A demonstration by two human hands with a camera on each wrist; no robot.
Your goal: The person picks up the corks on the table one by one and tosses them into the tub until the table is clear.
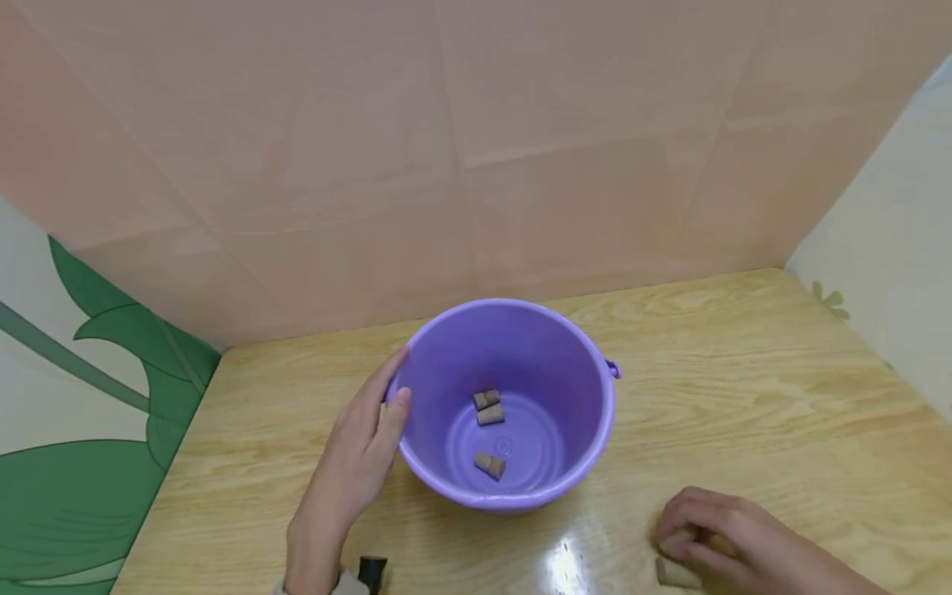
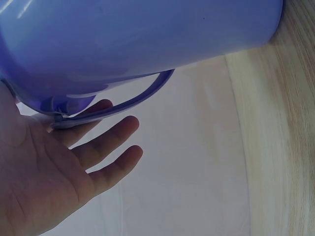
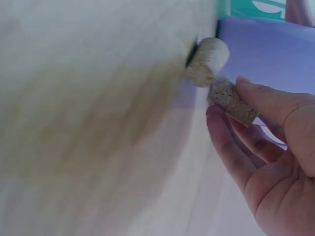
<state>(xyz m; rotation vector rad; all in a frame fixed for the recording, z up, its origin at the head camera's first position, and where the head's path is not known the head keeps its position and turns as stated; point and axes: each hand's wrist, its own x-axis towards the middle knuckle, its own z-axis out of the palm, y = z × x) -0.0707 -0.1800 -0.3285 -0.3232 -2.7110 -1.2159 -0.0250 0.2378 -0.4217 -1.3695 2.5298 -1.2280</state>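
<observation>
A purple bucket (image 1: 513, 347) stands upright on the wooden table. My left hand (image 1: 357, 450) holds its left rim, with the thumb over the edge and the fingers outside, spread beside the bucket's handle (image 2: 135, 100). Three corks lie on the bucket's floor: a pair at the back, including this cork (image 1: 490, 414), and a single cork (image 1: 489, 464) nearer the front. To the right of the bucket, my right hand (image 1: 725, 529) pinches a cork (image 3: 233, 102) between thumb and fingertips, low over the table. Another cork (image 3: 208, 61) lies on the table close by.
A small black object (image 1: 372, 572) is beside my left sleeve at the front. Behind the wooden table (image 1: 744, 355) hangs a pinkish cloth (image 1: 476, 165). Panels stand at both sides, the left panel (image 1: 82, 504) bearing green leaf shapes.
</observation>
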